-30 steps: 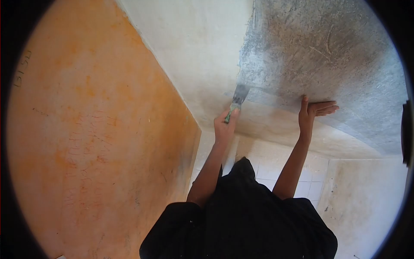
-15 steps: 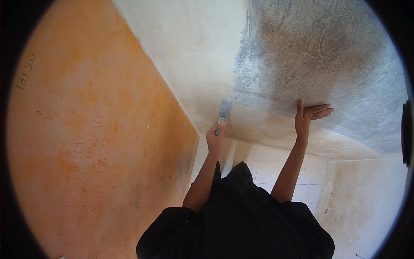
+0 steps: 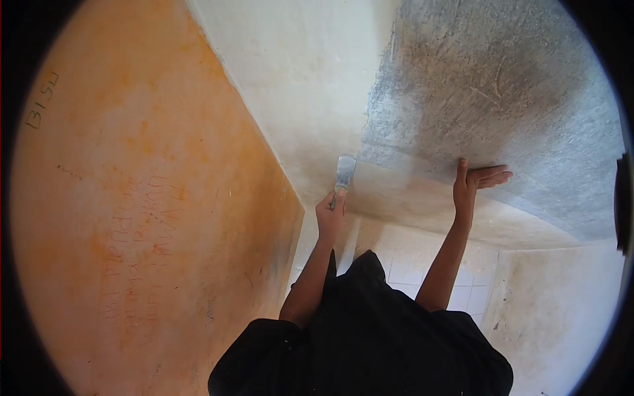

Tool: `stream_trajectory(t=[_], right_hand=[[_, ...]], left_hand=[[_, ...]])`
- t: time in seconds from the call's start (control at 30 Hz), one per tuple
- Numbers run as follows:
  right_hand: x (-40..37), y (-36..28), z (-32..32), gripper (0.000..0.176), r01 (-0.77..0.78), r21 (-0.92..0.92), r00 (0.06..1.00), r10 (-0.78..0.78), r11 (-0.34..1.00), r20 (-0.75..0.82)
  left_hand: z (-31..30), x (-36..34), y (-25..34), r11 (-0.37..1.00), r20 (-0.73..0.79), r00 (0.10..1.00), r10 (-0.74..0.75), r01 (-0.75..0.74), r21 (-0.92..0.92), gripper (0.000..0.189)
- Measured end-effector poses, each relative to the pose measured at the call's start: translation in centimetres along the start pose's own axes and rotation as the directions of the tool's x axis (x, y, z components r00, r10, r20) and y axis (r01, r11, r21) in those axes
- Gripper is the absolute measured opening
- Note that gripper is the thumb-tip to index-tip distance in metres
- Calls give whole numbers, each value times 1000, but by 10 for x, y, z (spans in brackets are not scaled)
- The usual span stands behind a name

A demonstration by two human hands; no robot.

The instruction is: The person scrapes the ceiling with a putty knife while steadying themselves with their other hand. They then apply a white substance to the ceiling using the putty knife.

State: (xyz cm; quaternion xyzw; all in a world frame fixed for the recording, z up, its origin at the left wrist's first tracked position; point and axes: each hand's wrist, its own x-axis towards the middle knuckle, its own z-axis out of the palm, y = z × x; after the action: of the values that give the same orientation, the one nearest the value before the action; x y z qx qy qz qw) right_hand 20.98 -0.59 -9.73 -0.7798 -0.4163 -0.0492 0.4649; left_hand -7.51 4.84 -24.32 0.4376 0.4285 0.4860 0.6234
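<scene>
My left hand is wrapped round the handle of a scraper, its thumb laid along the base of the blade. The flat metal blade points up over the pale painted surface, just below the lower left corner of a rough grey patch. To the right, my right hand rests against the lower edge of that patch, thumb up and fingers stretched out sideways. It holds nothing.
An orange wall with handwriting fills the left side and meets the pale surface along a slanting edge. White tiles show behind my right forearm. A black garment covers the bottom middle. Another pale wall stands at lower right.
The scraper blade has tilted and now looks brighter, its tip slightly lower and to the right. My right hand stays nearly in place. The view has shifted slightly.
</scene>
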Motion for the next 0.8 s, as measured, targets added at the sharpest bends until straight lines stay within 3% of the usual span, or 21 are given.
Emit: stream_trajectory(t=[0.27,0.47,0.57,0.8], right_hand=[[0,0,0,111,15,-1,1000,-15,1000,3],[2,3,-1,111,22,-8,1000,-22,1000,-2],[1,-1,-2,111,40,12,999,-39,999,-17],[-1,0,-1,111,46,5,999,-45,999,-27]], left_hand=[[0,1,24,1000,-19,1000,-5,5,-2,32],[-3,-5,28,992,2,993,-122,122,-40,31],[-7,9,18,999,12,999,-41,41,-11,31],[-11,4,7,998,0,998,-61,61,12,30]])
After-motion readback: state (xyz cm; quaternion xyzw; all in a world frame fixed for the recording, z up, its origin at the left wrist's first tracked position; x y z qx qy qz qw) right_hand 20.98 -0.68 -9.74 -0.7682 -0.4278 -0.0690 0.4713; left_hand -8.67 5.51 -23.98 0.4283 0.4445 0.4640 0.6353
